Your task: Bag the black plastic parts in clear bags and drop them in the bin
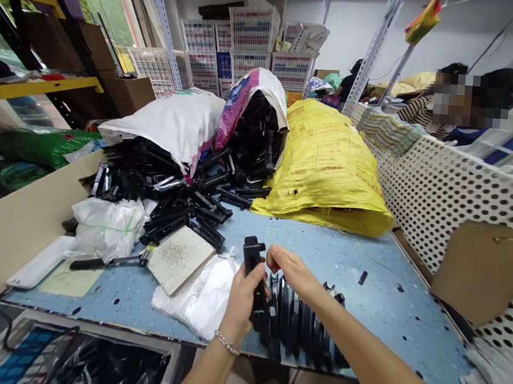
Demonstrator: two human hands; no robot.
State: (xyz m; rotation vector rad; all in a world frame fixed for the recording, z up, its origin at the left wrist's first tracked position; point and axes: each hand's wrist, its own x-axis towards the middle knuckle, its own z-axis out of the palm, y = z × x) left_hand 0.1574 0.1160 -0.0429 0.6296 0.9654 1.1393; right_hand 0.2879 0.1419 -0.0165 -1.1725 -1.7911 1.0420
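My left hand (249,286) is wrapped round a long black plastic part (254,248), which it holds nearly upright above the near edge of the table. Close to the right of its upper end is my right hand (284,262), with fingers curled in. Whatever those fingertips hold, if anything, is hidden. Under my right wrist stands a row of similar black parts (295,319), packed side by side. Left of my left hand lie clear plastic bags (204,297) and a white square tile (180,260) covered with tiny pale pieces.
Black parts (184,204) spill from white sacks (173,120) at the back left. A yellow sack (329,168) lies behind my hands. At left are a black-handled tool (95,264) and a bundle of bags (107,227). A perforated white panel (443,189) borders the right; a person works beyond it.
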